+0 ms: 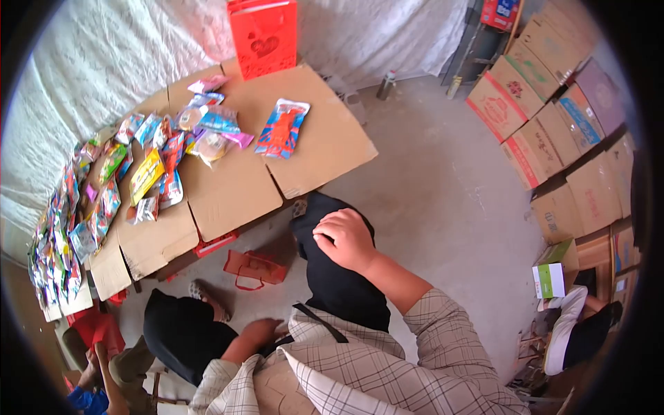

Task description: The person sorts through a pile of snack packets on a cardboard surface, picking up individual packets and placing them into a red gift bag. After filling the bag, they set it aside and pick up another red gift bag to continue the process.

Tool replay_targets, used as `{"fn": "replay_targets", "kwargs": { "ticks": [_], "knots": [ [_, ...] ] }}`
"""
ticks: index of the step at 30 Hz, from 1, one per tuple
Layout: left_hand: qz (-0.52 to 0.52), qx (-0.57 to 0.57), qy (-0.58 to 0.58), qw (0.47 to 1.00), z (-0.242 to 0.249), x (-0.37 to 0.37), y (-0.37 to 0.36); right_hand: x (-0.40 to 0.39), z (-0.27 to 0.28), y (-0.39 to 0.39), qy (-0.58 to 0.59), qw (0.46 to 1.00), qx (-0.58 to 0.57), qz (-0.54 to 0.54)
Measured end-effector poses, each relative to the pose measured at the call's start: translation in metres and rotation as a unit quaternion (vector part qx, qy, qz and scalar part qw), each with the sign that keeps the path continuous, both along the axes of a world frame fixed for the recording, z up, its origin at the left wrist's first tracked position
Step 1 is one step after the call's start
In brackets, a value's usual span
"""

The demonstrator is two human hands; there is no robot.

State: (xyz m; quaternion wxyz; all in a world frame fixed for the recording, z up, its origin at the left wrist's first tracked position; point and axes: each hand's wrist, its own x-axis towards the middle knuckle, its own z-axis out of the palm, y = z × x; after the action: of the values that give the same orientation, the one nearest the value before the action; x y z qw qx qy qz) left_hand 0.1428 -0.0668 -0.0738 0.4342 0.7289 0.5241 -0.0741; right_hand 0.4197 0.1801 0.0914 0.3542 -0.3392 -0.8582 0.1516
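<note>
Nothing here reads clearly: print on the packets (149,173), the red bag (264,34) and the boxes (553,104) is too blurred.

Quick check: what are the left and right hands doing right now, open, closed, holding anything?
Left hand: low beside the left knee, grip cannot be told.
Right hand: loosely curled, resting on the right knee, holding nothing.

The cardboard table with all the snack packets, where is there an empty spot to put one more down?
The cardboard table is bare along its near edge and at the right corner, right of the blue and red packet and below the red bag. The left side is crowded: packets overlap there and a dense row fills the far left.
</note>
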Motion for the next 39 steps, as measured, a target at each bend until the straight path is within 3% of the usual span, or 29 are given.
{"fn": "replay_targets", "kwargs": {
  "ticks": [1,3,4,6,8,10,12,13,15,17,19,21,22,28,35,39],
  "knots": [
    [-0.005,0.009,0.001,1.0,-0.004,-0.001,-0.011,0.002,-0.001,-0.001,0.004,1.0,0.001,-0.003],
    [0.073,-0.189,-0.029,0.979,-0.01,-0.008,-0.018,0.006,-0.002,-0.004,0.007,1.0,0.009,-0.009],
    [0.069,-0.182,-0.029,0.98,0.005,-0.009,-0.012,0.008,-0.002,-0.005,0.009,1.0,0.007,-0.008],
    [0.006,-0.047,0.077,0.996,0.04,-0.015,-0.009,0.011,-0.004,-0.007,0.007,1.0,0.008,-0.012],
    [0.065,0.054,0.101,0.991,0.053,-0.038,-0.011,0.013,-0.003,-0.009,0.004,1.0,0.004,-0.013],
    [0.083,0.128,0.198,0.968,0.087,-0.06,-0.008,0.015,-0.002,-0.009,0.009,1.0,0.013,-0.015],
    [0.152,0.279,0.248,0.915,0.135,-0.08,-0.013,0.016,-0.002,-0.01,0.016,1.0,0.017,-0.015],
    [0.205,0.293,0.271,0.894,0.177,-0.08,-0.015,0.017,-0.003,-0.01,0.018,1.0,0.02,-0.011],
    [0.315,0.323,0.322,0.832,0.2,-0.114,-0.033,0.016,-0.006,-0.01,0.026,0.999,0.018,-0.016],
    [0.395,0.374,0.372,0.752,0.197,-0.146,-0.058,0.013,-0.003,-0.01,0.018,0.999,0.035,-0.022],
    [0.523,0.341,0.233,0.746,0.168,-0.181,-0.083,0.009,0.002,-0.01,0.014,0.999,0.032,-0.03],
    [0.631,0.405,0.15,0.644,0.147,-0.184,-0.098,0.005,0.002,-0.01,0.017,0.999,0.034,-0.024],
    [0.65,0.414,0.104,0.629,0.149,-0.182,-0.099,0.005,0.0,-0.009,0.018,0.999,0.037,-0.014],
    [0.633,0.388,0.193,0.642,0.169,-0.162,-0.092,-0.001,0.004,-0.008,0.005,0.999,0.045,0.001],
    [0.676,0.381,0.173,0.606,0.136,-0.154,-0.127,0.004,-0.009,-0.006,0.022,0.998,0.019,-0.064],
    [0.684,0.348,0.17,0.618,0.137,-0.121,-0.126,0.017,-0.015,-0.004,-0.023,0.995,-0.026,-0.094]
  ]
}}
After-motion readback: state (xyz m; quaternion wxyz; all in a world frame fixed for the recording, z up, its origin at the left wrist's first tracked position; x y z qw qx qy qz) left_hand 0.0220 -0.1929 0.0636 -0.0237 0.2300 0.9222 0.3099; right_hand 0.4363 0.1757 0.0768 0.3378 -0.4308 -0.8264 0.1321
